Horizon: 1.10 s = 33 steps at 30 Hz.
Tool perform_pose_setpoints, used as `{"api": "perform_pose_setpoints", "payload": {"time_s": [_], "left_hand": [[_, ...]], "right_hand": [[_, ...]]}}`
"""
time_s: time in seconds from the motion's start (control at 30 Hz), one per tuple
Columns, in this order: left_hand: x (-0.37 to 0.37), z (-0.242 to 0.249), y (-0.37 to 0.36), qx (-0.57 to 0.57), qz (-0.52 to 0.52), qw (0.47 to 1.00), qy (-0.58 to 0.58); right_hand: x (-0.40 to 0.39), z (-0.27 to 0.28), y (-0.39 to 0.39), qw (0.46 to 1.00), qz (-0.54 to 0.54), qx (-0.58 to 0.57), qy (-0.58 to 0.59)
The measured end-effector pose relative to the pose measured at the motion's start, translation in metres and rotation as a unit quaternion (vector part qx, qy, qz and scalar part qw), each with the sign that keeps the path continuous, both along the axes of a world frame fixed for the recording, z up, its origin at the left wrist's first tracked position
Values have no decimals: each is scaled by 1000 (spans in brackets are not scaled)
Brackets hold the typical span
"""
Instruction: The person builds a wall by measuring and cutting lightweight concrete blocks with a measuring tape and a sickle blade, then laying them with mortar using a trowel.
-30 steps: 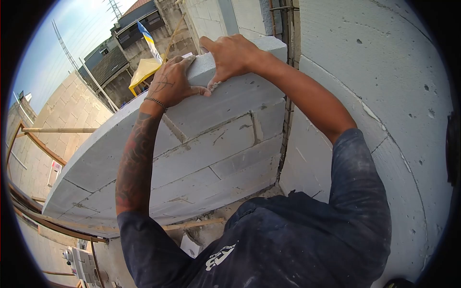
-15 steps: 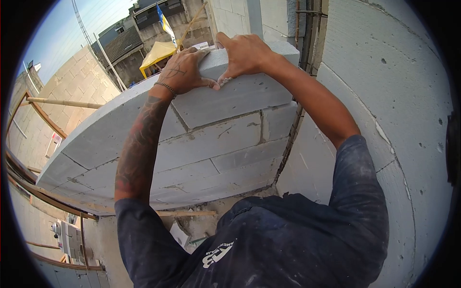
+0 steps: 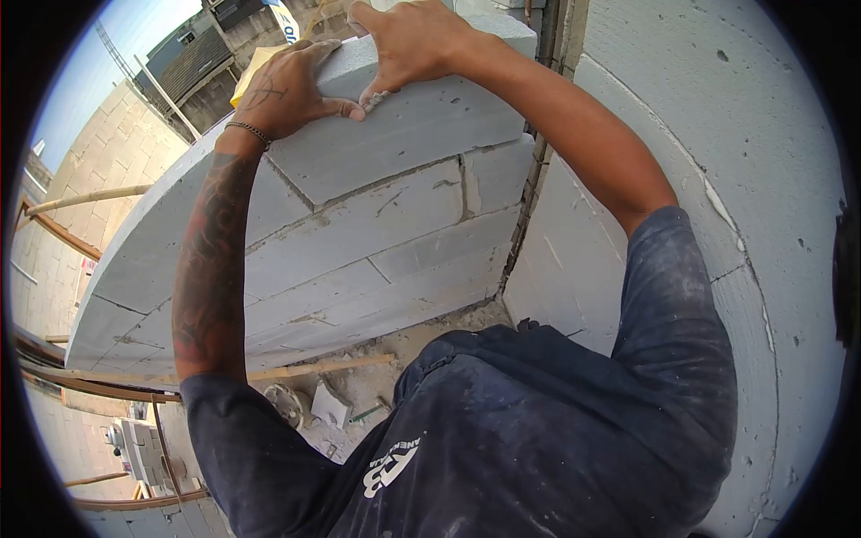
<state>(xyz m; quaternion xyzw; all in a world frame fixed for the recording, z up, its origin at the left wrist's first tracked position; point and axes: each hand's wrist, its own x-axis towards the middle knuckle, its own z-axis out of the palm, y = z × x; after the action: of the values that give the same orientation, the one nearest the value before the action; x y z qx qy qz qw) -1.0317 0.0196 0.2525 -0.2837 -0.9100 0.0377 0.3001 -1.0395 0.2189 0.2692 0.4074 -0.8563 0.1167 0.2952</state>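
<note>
A pale grey lightweight concrete block (image 3: 421, 134) lies on the top course of a block wall (image 3: 359, 220). My left hand (image 3: 291, 90) grips the block's upper edge near its left end, thumb against the near face and fingers over the top. To its right, my right hand (image 3: 413, 43) holds the same edge, its thumb low on the face close to the left thumb. Grey mortar residue clings to the right thumb. The far-side fingertips are partly hidden behind the block. A dark joint runs beneath the block and down its left end.
A tall block wall (image 3: 717, 134) rises close on my right, with rebar in the gap at the corner. On the floor below are a wooden strip (image 3: 314, 368), a bucket (image 3: 287, 403) and a broken block piece (image 3: 330, 405). Bamboo poles (image 3: 90, 199) stand at left.
My view has tilted down, so the wall and hands appear higher and further left, and more floor shows. Both hands stay on the block, with no clear shift of it against the wall.
</note>
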Motion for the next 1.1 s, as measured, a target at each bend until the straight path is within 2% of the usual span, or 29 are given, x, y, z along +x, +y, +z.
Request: {"api": "perform_pose_setpoints", "payload": {"time_s": [0.1, 0.17, 0.27, 0.3, 0.33, 0.4, 0.43, 0.47, 0.5, 0.53, 0.57, 0.6, 0.63, 0.67, 0.7, 0.73, 0.77, 0.8, 0.87, 0.9, 0.93, 0.97, 1.0, 1.07, 1.1], "left_hand": [[5, -2, 3, 5, 18, 1000, 4], [12, 4, 4, 24, 22, 999, -9], [21, 5, 4, 41, -8, 999, 28], [27, 9, 9, 40, 3, 999, 11], [33, 12, 13, 42, -11, 999, 28], [64, 22, 21, 34, -6, 999, 30], [75, 16, 22, 55, -25, 995, 81], [81, 8, 27, 56, 0, 983, 175], [111, -7, 5, 51, 75, 979, 181], [140, -27, -12, 189, 69, 921, 333], [163, -51, -20, 306, 37, 821, 480], [178, -78, -24, 403, -20, 685, 607], [207, -134, -30, 398, -9, 681, 614], [215, -194, -38, 667, 98, 540, 504], [207, -252, -53, 858, 195, 332, 340], [215, -302, -36, 962, 111, 113, 224], [219, -347, -11, 988, 2, -110, 105], [219, -388, 20, 965, -187, -181, -32], [219, -331, 57, 844, -525, -109, -6], [220, -358, 56, 842, -530, -101, 11], [222, -401, 57, 913, -400, -82, 19], [224, -424, 52, 963, -260, -65, 31], [248, -389, 37, 961, -265, -58, 60], [287, -389, 29, 921, -240, -211, 222], [300, -391, 25, 915, -244, -210, 241]], "right_hand": [[7, -1, 3, 999, 32, 5, 17], [-10, -14, -10, 996, -62, 30, 53], [10, -2, -9, 997, -77, 5, 30], [2, -8, -2, 995, -62, -8, 75], [18, -2, 0, 996, -77, -15, 34], [33, -2, 7, 997, -26, -71, 34], [33, -8, 12, 996, -17, -85, 31], [28, -15, 22, 996, -7, -80, 23], [38, -21, 14, 988, 48, -143, -21], [29, -31, 25, 984, 102, -141, -47], [30, -37, 27, 989, 58, -134, -15], [42, -41, 22, 993, 40, -105, -37], [58, -43, 13, 995, 11, -78, -58], [73, -47, 0, 995, 19, -72, -59], [89, -57, -15, 994, 33, -57, -89], [99, -67, -29, 991, 53, -27, -123], [105, -78, -44, 988, 75, -10, -132], [110, -92, -64, 980, 103, 33, -165], [124, -123, -94, 964, 163, 83, -193], [133, -142, -110, 955, 204, 95, -195], [144, -157, -125, 947, 222, 116, -202], [157, -169, -142, 937, 246, 135, -208], [167, -181, -157, 930, 273, 143, -200], [184, -197, -185, 897, 345, 159, -227], [190, -197, -197, 889, 362, 168, -224]]}}
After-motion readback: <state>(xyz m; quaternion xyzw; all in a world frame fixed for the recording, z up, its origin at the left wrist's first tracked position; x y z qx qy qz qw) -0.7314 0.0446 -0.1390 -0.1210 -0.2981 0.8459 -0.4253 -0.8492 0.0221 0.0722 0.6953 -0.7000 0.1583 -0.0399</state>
